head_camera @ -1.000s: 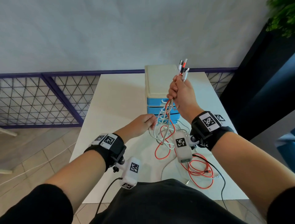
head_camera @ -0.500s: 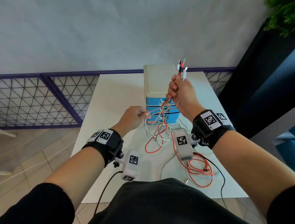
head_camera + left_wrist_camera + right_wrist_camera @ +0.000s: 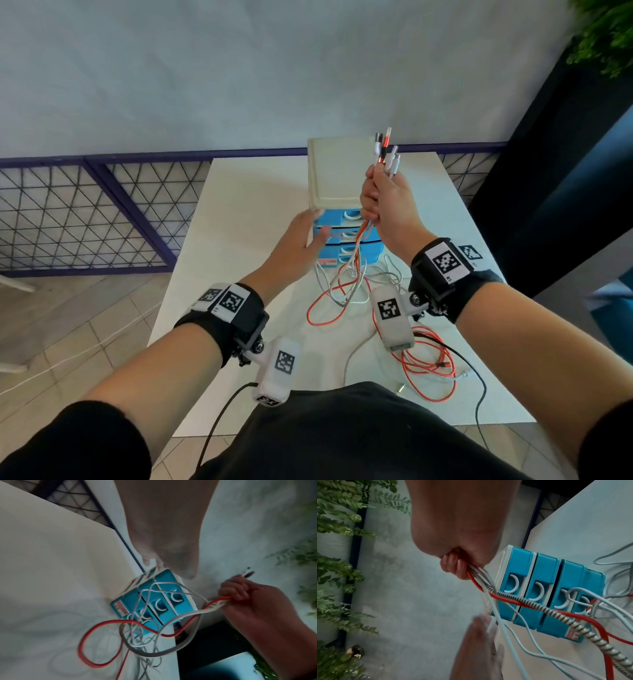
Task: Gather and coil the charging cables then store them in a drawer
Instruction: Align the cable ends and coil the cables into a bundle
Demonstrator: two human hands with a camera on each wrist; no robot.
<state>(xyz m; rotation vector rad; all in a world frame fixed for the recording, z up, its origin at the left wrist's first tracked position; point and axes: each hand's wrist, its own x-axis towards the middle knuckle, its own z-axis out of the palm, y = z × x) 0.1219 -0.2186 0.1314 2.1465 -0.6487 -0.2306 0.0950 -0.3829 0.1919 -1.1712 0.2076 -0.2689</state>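
Observation:
My right hand (image 3: 381,195) is raised in front of the drawer unit (image 3: 337,173) and grips a bundle of charging cables (image 3: 356,260) just below their plugs (image 3: 386,150), which stick up above the fist. Red, white and braided grey cables hang from it to loose loops on the table (image 3: 246,212). My left hand (image 3: 306,231) is open, its fingers straight at the left front corner of the cream-topped unit with blue drawers (image 3: 154,601). In the right wrist view the fist (image 3: 458,566) holds the cables (image 3: 518,604) over the drawer fronts (image 3: 544,588), all shut.
A red cable (image 3: 428,365) lies coiled on the table's near right, crossed by a black lead (image 3: 478,377). A dark mesh railing (image 3: 85,212) runs left of the table, a pale wall behind. A dark panel and a plant (image 3: 603,37) stand at right.
My left hand let go of the white cable it pinched and moved forward, open, to the drawer unit's left corner. The right hand stays raised with the bundle.

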